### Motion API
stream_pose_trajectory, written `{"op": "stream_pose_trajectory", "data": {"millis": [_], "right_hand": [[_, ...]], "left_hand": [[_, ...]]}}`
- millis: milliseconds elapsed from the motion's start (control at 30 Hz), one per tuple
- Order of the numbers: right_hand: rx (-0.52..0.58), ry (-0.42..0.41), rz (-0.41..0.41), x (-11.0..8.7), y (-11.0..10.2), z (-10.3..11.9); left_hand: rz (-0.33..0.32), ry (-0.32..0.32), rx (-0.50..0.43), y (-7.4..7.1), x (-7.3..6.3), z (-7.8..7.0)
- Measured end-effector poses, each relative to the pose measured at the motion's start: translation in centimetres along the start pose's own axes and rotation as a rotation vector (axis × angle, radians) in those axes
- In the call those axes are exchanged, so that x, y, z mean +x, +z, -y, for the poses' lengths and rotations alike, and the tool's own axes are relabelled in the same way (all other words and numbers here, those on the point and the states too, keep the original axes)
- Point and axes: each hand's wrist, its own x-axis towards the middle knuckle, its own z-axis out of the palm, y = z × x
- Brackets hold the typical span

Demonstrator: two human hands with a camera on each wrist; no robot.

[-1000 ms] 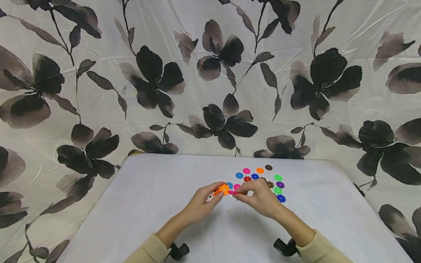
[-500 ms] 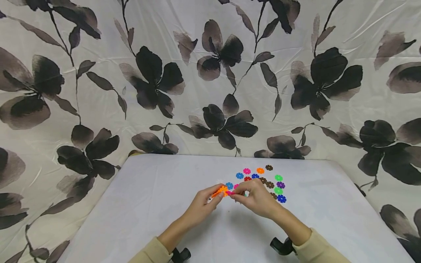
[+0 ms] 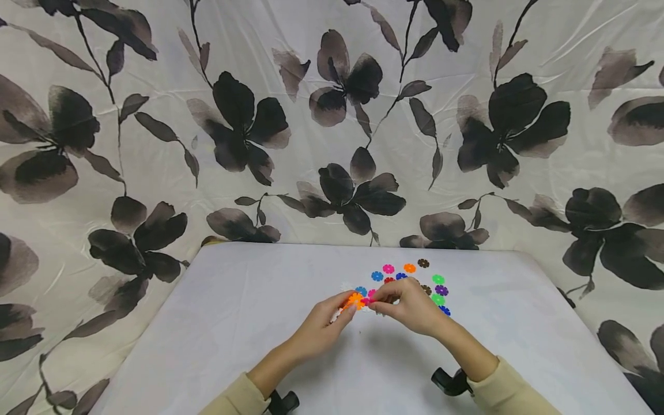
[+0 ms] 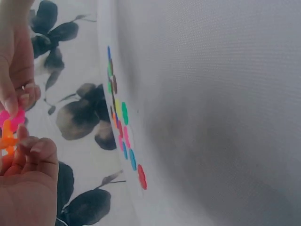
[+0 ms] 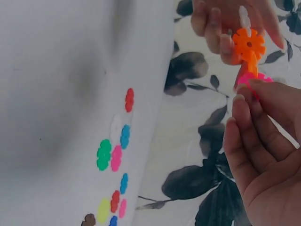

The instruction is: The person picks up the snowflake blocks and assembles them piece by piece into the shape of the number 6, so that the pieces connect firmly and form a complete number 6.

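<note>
My left hand (image 3: 320, 325) holds a small chain of flower-shaped plastic discs. In the right wrist view an orange disc (image 5: 249, 43) faces the camera, with a second orange disc (image 5: 253, 66) edge-on below it and a whitish disc (image 5: 244, 18) above. Between thumb and fingertips, my right hand (image 3: 415, 310) pinches a pink disc (image 4: 19, 118) right at the lower orange one. Part of the pink disc is hidden behind the fingertips. Both hands are raised over the table, close together.
Loose discs in several colours lie on the white table (image 3: 233, 323) beyond and right of the hands, among them a brown one (image 3: 423, 263), a green one (image 3: 438, 279) and a red one (image 5: 129, 100). A floral cloth (image 3: 290, 144) hangs behind the table.
Both hands stay close together around the joined discs. The right hand has shifted slightly right in the last half second, and the orange disc has turned a little more toward the head camera.
</note>
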Motion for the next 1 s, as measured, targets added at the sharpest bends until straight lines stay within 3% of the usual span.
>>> {"op": "stream_pose_trajectory", "data": {"millis": [100,300,533,733,900,1000], "right_hand": [[-0.003,-0.006,0.009,0.1,0.0,-0.1],[-0.011,0.018,0.012,0.2,0.1,-0.1],[-0.005,0.030,0.053,0.9,0.5,-0.2],[0.042,0.105,0.103,0.8,0.3,-2.3],[-0.048,0.166,0.126,1.0,0.5,-4.6],[-0.107,0.245,0.131,1.2,0.9,-5.8]], "left_hand": [[-0.006,-0.036,-0.037,-0.2,-0.1,0.0],[-0.018,-0.027,-0.142,-0.1,0.2,0.2],[-0.029,-0.067,-0.182,-0.1,0.2,0.7],[-0.060,-0.105,-0.230,-0.7,-0.1,1.1],[-0.067,-0.111,-0.262,-1.1,-0.2,1.4],[-0.067,-0.095,-0.281,-1.3,-0.2,1.5]]}}
